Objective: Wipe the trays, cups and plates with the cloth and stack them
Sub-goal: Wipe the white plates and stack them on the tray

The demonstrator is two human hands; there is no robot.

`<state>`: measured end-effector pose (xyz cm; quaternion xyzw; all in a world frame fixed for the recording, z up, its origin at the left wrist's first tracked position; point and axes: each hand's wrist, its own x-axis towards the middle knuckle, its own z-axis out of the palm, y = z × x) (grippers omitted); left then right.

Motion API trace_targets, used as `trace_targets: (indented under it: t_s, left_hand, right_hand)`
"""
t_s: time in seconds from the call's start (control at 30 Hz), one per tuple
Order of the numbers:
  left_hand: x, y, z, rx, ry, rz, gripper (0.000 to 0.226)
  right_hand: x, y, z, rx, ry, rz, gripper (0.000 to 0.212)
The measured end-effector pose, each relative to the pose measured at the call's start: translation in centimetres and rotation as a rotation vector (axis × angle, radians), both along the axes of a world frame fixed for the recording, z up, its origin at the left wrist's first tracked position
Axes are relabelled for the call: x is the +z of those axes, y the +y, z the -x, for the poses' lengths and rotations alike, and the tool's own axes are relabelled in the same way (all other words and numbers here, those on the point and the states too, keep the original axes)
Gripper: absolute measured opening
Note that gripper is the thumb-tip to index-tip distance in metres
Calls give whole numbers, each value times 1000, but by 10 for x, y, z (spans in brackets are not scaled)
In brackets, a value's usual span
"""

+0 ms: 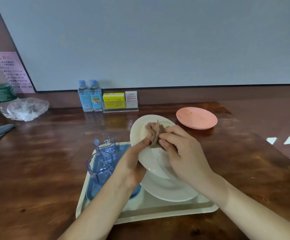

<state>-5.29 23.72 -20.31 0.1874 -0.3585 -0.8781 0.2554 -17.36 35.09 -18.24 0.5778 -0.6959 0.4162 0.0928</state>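
Left hand [133, 163] grips tilted white plate [153, 161] at its 8 o'clock rim; right hand [180, 149] presses bunched cloth [155, 131] on it; pink plate [196, 118] at 2 o'clock.

Glossy wooden table [54, 153], fuzzy cloth [155, 132]

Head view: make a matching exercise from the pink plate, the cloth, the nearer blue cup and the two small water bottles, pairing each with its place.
1 pink plate
2 cloth
3 nearer blue cup
4 small water bottles

A standing on the blue tray
B by the back wall
C pinched by the right hand against the white plate
D alone on the table, far right

Pairs: 1-D, 2-C, 3-A, 4-B.
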Motion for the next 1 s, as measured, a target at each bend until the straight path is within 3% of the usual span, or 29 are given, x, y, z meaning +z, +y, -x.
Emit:
trace_targets:
  t_s: [0.2, 0.43, 0.6, 0.73, 0.8, 0.9, 1.0]
  left_hand:
    - [6, 1, -7, -13, 93, 43, 34]
    - [13, 5, -10, 23, 99, 2, 49]
    - [10, 5, -9, 11, 99, -76, 52]
    - [11, 7, -10, -15, 85, -97, 55]
    - [13, 8, -10, -33, 88, -103, 57]
    - [13, 9, -10, -48, 96, -84, 60]
    - [12, 11, -11, -73, 98, -51, 46]
  right_hand:
    - [20, -8, 9, 17, -28, 69, 31]
    - [34, -15, 20, -53, 26, 6, 34]
    - [44, -11, 23, -71, -86, -102, 36]
    - [65, -5, 34, -28, -145, -326, 44]
    - [70, 0, 33, 23, -143, -387, 38]
    - [65, 4, 35, 40, 13, -286, 28]
    - [56, 5, 36, 104, 270, -93, 18]
